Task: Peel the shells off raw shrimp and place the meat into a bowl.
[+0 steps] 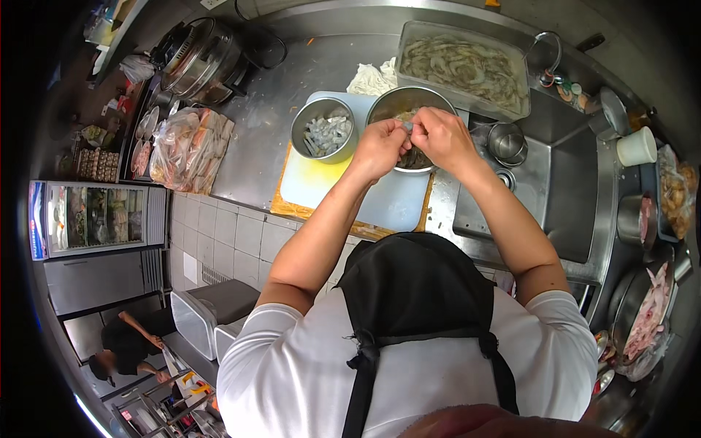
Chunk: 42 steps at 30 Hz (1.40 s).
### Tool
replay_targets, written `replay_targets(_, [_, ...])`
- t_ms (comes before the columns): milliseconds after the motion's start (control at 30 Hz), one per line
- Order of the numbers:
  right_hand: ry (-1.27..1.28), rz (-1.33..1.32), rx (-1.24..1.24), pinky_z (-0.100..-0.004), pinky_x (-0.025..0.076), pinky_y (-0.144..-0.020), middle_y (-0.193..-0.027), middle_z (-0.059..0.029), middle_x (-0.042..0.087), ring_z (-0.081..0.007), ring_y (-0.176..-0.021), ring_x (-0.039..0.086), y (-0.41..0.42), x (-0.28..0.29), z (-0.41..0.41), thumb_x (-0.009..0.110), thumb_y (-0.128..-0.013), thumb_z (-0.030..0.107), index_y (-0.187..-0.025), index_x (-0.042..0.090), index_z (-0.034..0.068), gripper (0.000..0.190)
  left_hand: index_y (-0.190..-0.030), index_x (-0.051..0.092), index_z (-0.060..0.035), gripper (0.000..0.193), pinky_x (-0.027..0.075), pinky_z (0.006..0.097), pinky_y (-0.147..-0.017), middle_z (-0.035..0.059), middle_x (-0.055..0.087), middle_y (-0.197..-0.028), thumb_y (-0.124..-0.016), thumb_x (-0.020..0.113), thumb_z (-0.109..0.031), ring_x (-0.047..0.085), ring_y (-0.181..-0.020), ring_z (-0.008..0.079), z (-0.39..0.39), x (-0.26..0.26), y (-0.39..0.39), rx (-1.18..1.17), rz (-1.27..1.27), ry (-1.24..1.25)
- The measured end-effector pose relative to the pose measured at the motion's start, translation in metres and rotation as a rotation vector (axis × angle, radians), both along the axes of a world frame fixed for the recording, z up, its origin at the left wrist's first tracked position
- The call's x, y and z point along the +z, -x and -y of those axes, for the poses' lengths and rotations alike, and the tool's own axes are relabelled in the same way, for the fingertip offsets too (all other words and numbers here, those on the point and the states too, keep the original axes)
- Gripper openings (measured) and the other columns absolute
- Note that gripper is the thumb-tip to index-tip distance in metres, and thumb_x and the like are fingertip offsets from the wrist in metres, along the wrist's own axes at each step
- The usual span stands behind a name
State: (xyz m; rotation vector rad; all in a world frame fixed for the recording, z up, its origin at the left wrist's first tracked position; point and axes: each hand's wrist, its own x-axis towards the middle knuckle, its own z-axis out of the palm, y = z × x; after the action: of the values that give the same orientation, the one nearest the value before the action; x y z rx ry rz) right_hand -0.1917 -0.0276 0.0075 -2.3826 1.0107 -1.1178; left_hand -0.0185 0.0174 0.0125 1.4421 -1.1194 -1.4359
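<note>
My left hand (381, 147) and my right hand (441, 137) meet over a steel bowl (383, 103), pinching one shrimp (408, 127) between their fingertips. Dark shells or shrimp show in the bowl below, partly hidden by my hands. Just left of my left hand, a smaller steel pot (350, 143) holds pale peeled shrimp (327, 133). Both vessels stand at least partly on a white cutting board (378, 202) that lies over a yellowish-brown cloth or mat. Behind the bowl, a clear plastic tub (465, 104) holds many unpeeled grey shrimp (465, 63) in liquid.
A crumpled white cloth (374, 78) lies behind the board. To the right is a steel sink (569, 191) with a steel cup (506, 143). A bagged bundle (191, 148) sits left on the counter (263, 126). A knife (591, 42) is at the back wall. Another person (128, 342) bends at lower left.
</note>
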Motion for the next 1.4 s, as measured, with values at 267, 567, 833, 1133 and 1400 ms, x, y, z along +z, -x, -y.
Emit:
replay_targets(267, [-0.304, 0.203, -0.095, -0.0314, 0.054, -0.062, -0.080, -0.0100, 0.071, -0.0186, -0.066, 0.069, 0.012, -0.007, 0.023, 0.067, -0.089, 0.005, -0.093, 0.066, 0.002, 0.005, -0.118, 0.065, -0.0036, 0.022, 0.049, 0.0237, -0.070, 0.0000, 0.070, -0.093, -0.104, 0.051, -0.014, 0.061, -0.079, 0.0077, -0.002, 0.006, -0.023, -0.070, 0.040, 0.071])
replay_targets(567, [-0.014, -0.212, 0.086, -0.0447, 0.052, -0.093, -0.104, -0.0139, 0.074, -0.0322, -0.100, 0.067, 0.027, -0.016, 0.082, 0.061, -0.096, 0.021, -0.105, 0.076, 0.012, 0.020, -0.110, 0.066, -0.0047, 0.019, 0.049, 0.0243, -0.067, 0.0008, 0.068, -0.090, -0.101, 0.065, -0.021, 0.062, -0.081, 0.0087, -0.004, 0.008, -0.128, 0.378, 0.194, 0.196])
replay_targets(833, [-0.222, -0.486, -0.230, -0.0501, 0.053, -0.094, -0.117, -0.0185, 0.071, -0.0403, -0.109, 0.066, 0.039, -0.063, 0.241, 0.057, -0.094, 0.025, -0.115, 0.071, 0.011, 0.029, -0.107, 0.073, -0.0080, 0.022, 0.048, 0.0457, -0.093, 0.0157, 0.072, -0.105, -0.089, 0.072, -0.019, 0.064, -0.100, 0.0388, 0.009, -0.008, -0.115, 0.262, 1.161, 0.664])
replay_targets(1133, [-0.394, -0.905, -0.077, -0.0497, 0.049, -0.103, -0.126, -0.0263, 0.066, -0.0425, -0.121, 0.062, 0.008, -0.092, 0.262, 0.058, -0.090, 0.015, -0.117, 0.068, 0.001, 0.032, -0.095, 0.072, -0.0071, 0.013, 0.050, 0.0441, -0.087, 0.0119, 0.072, -0.095, -0.091, 0.069, -0.019, 0.064, -0.094, 0.0347, 0.047, 0.007, 0.012, -0.068, 0.611, 0.733])
replay_targets(1400, [-0.361, -0.899, -0.073, -0.0537, 0.050, -0.091, -0.115, -0.0226, 0.068, -0.0433, -0.111, 0.063, 0.018, -0.049, 0.230, 0.061, -0.091, 0.023, -0.118, 0.062, 0.009, 0.030, -0.116, 0.068, -0.0060, 0.028, 0.050, 0.0444, -0.094, 0.0165, 0.071, -0.111, -0.093, 0.068, -0.022, 0.065, -0.104, 0.0369, 0.110, -0.005, 0.044, -0.045, 0.595, 0.837])
